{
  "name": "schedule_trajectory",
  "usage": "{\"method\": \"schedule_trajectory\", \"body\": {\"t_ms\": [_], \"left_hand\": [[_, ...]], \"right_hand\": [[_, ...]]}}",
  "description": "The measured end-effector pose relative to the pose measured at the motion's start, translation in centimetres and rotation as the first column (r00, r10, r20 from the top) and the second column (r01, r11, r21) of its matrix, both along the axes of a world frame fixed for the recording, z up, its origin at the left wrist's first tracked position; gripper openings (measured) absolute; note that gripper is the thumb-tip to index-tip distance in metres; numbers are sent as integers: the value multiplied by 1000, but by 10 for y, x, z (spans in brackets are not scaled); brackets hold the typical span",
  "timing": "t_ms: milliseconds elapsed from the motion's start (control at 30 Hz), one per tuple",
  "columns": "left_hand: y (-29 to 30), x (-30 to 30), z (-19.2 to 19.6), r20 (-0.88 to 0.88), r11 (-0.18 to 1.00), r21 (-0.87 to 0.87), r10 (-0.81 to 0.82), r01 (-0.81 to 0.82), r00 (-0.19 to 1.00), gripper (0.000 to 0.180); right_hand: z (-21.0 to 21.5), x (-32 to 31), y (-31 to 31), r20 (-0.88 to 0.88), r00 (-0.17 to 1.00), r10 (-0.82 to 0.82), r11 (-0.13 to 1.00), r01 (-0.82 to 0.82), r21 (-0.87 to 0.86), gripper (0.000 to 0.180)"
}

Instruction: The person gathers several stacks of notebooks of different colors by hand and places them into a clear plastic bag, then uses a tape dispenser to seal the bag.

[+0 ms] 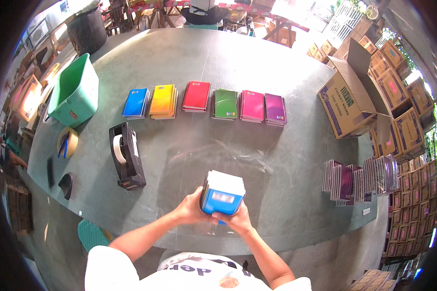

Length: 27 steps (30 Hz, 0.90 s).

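Observation:
Both my hands are wrapped round a stack of small notebooks [222, 200], held upright over the near part of the table. A blue cover faces me, and white page edges show on top. My left hand [192, 209] grips its left side; my right hand [235, 220] grips the lower right. Farther off lies a row of spiral notebook piles: blue [136, 103], yellow [162, 101], red [196, 95], green [225, 104], pink [252, 105] and purple [276, 108]. A black tape dispenser [127, 157] with a roll of tape stands to the left of my hands.
On the grey table [194, 140], a green bin [85, 99] and a tape roll [70, 142] are at left. An open cardboard box [347, 106] and bundled purple notebooks [342, 180] stand at right. Stacked cartons [410, 208] fill the right side. A person [202, 12] sits beyond.

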<state>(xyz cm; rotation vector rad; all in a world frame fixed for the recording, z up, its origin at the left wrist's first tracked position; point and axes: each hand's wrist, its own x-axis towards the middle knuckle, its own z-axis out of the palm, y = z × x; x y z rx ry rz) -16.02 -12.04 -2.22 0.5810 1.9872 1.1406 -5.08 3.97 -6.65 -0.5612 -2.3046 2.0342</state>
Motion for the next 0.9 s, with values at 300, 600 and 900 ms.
{"method": "schedule_trajectory", "body": {"t_ms": [300, 600, 900], "left_hand": [[9, -7, -3, 578, 989, -66, 144, -130, 803, 93], [-2, -10, -2, 532, 992, -66, 123, -104, 838, 87], [-3, -13, 0, 561, 990, -137, 109, -38, 821, 94]], "right_hand": [[-22, 9, 43, -239, 951, -199, 394, 300, 869, 37], [-25, 15, 46, -183, 978, -101, 204, 201, 958, 24], [28, 30, 70, 356, 891, -281, 943, 324, -68, 20]]}}
